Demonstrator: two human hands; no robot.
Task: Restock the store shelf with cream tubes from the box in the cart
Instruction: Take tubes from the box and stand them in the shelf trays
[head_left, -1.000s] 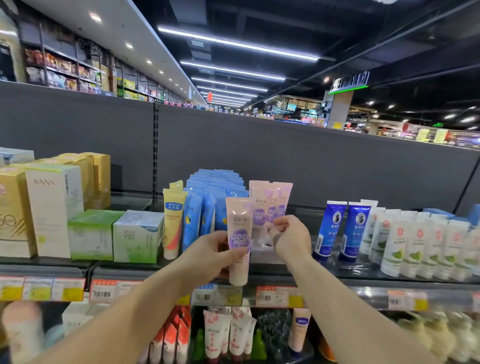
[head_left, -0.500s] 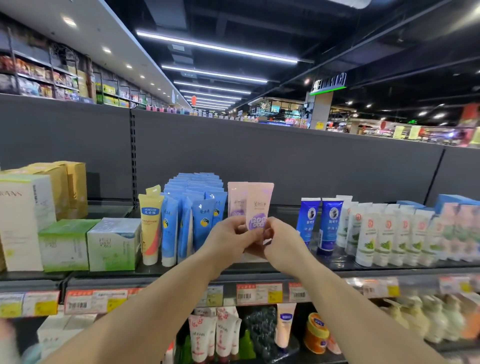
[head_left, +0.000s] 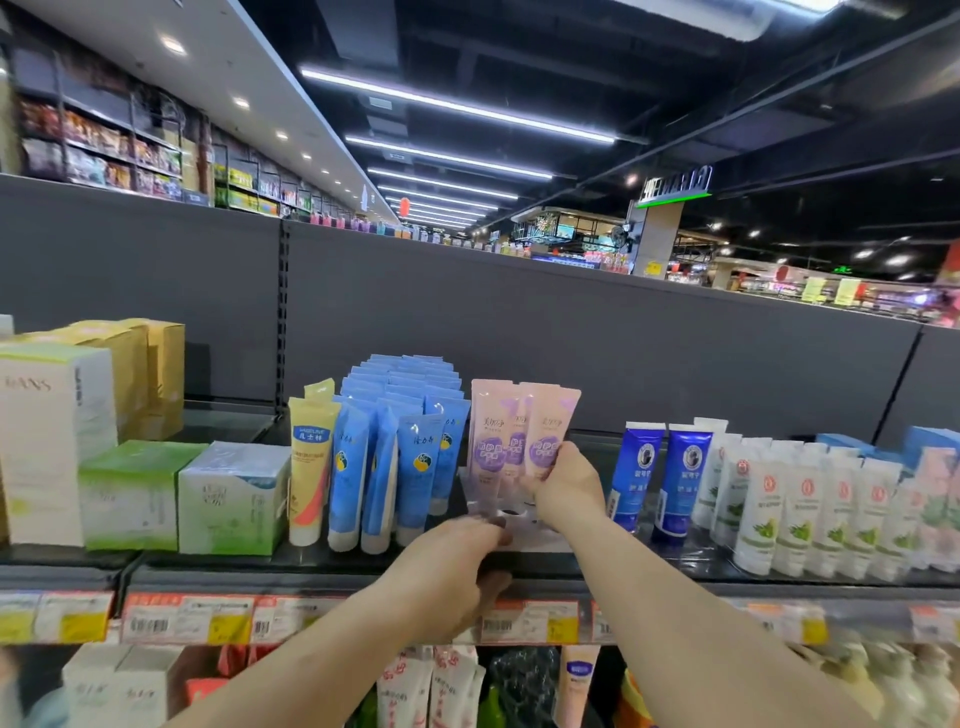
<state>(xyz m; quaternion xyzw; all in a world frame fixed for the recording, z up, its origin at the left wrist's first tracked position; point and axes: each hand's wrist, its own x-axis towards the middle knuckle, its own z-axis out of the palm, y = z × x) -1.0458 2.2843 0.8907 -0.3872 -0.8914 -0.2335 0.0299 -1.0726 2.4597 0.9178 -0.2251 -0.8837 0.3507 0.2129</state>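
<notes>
We're at the placing step. Our right hand (head_left: 563, 486) pinches the rightmost of three pink cream tubes (head_left: 522, 436), steadying them upright on the shelf (head_left: 332, 564) btwn the blue tubes (head_left: 415, 467) and the dark-blue tubes (head_left: 660, 478). Our left hand (head_left: 449, 566) curls over the shelf's front edge, fingers bent, touching a white tray (head_left: 540, 535) under the tubes; can't tell if it grips anything. Box & cart aren't in view. Next, probably: let go w/o toppling the row, then fetch more.

Dark store shelf (head_left: 332, 564), price-tag rail: boxes (head_left: 130, 493); yellow tube (head_left: 307, 467); blue tubes (head_left: 395, 447); pink tubes (head_left: 519, 431); dark-blue tubes (head_left: 660, 478); white tubes (head_left: 810, 514)
</notes>
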